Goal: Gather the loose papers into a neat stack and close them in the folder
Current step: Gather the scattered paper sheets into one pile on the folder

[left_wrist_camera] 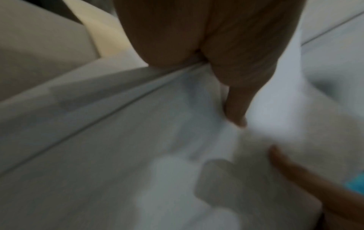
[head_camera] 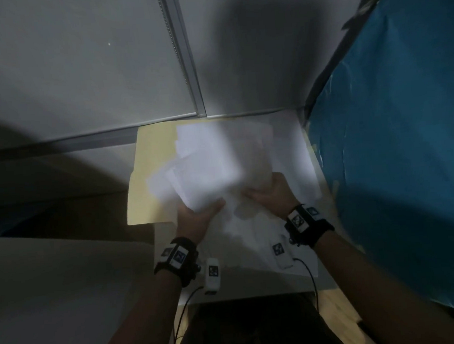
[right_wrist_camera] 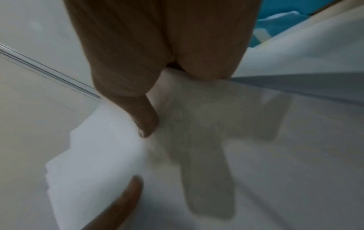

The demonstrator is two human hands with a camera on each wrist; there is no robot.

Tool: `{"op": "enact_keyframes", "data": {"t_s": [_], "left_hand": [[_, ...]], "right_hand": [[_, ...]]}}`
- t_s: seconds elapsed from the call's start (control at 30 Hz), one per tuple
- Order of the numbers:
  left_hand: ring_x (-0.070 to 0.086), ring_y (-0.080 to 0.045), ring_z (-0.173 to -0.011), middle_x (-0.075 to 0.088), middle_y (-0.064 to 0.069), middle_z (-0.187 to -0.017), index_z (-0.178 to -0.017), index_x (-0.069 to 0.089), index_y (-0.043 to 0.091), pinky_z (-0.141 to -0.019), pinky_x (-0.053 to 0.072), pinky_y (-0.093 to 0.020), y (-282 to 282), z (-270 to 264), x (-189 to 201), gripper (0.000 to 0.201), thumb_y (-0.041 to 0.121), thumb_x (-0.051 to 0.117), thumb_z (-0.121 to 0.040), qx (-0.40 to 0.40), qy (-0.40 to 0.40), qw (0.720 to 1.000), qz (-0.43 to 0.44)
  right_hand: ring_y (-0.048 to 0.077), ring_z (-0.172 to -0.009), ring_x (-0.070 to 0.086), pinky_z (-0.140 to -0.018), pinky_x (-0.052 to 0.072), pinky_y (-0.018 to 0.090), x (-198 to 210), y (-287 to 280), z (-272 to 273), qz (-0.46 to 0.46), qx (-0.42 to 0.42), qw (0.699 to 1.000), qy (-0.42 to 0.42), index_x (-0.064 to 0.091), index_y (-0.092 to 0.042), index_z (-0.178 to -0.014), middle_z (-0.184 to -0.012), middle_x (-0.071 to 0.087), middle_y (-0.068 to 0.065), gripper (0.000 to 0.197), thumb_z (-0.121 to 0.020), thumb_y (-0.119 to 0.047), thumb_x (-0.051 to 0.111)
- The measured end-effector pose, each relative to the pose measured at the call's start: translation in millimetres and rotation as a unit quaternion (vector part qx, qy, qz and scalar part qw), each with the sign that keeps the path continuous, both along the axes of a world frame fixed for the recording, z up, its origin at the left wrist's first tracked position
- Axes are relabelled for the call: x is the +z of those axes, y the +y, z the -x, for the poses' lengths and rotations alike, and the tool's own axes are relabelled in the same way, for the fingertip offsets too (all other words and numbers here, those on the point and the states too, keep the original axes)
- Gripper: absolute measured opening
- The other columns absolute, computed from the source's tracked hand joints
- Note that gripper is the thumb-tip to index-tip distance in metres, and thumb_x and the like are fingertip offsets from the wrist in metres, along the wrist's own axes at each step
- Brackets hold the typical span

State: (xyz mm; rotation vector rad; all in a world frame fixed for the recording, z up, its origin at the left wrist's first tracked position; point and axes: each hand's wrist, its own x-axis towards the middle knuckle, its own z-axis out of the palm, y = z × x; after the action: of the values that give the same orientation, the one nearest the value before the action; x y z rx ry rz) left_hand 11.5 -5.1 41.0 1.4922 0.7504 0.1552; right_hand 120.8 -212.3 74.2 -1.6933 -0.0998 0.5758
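A loose, uneven bunch of white papers is blurred with motion above an open manila folder on the desk. My left hand grips the bunch at its near edge. The left thumb lies on top and the fingers show as shadows through the papers. My right hand grips the same bunch just to the right, thumb on top of the papers and fingers underneath. More white sheets lie flat on the desk beneath and toward the right.
A grey partition wall with a metal strip stands right behind the folder. A blue cover rises close on the right. Two white tagged devices on cables hang near my wrists. A beige surface lies to the left.
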Motion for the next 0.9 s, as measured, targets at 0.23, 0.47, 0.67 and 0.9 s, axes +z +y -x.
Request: {"op": "enact_keyframes", "data": {"t_s": [0.23, 0.47, 0.67, 0.9], "left_hand": [[0.079, 0.007, -0.094, 0.079, 0.012, -0.105, -0.114, 0.071, 0.02, -0.073, 0.061, -0.012, -15, 6, 18, 0.056, 0.011, 0.103, -0.069, 0.051, -0.048, 0.997, -0.012], [0.078, 0.007, -0.087, 0.083, 0.021, -0.089, -0.099, 0.079, 0.021, -0.079, 0.062, -0.022, -1, -1, -8, 0.024, 0.014, 0.095, -0.083, 0.033, -0.03, 0.996, -0.076], [0.078, -0.026, -0.104, 0.08, -0.005, -0.113, -0.122, 0.076, 0.006, -0.092, 0.065, -0.042, 54, 16, -27, 0.053, 0.03, 0.098, -0.079, 0.063, 0.074, 0.989, -0.109], [0.078, -0.036, -0.101, 0.081, -0.015, -0.112, -0.12, 0.08, 0.007, -0.09, 0.066, -0.051, 39, 38, -70, 0.05, 0.03, 0.097, -0.079, -0.051, 0.244, 0.957, -0.146]], "right_hand": [[-0.004, -0.086, 0.074, -0.073, 0.061, 0.019, 34, -11, 11, 0.006, -0.048, 0.996, -0.074, 0.073, -0.025, -0.09, -0.093, 0.077, -0.008, 0.032, -0.069, -0.024, 0.097], [0.004, -0.102, 0.071, -0.089, 0.06, 0.024, -7, -20, 5, 0.067, 0.059, 0.995, -0.041, 0.073, -0.026, -0.116, -0.111, 0.076, -0.012, 0.051, -0.071, -0.04, 0.094], [0.028, -0.13, 0.055, -0.103, 0.047, 0.036, -67, -86, -11, 0.356, -0.106, 0.927, 0.057, 0.04, -0.016, -0.149, -0.146, 0.052, 0.007, 0.11, -0.061, -0.058, 0.09], [0.032, -0.138, 0.049, -0.112, 0.043, 0.037, -95, -74, 5, 0.342, -0.166, 0.909, 0.172, 0.029, 0.004, -0.154, -0.154, 0.046, 0.017, 0.138, -0.055, -0.07, 0.089]]}}
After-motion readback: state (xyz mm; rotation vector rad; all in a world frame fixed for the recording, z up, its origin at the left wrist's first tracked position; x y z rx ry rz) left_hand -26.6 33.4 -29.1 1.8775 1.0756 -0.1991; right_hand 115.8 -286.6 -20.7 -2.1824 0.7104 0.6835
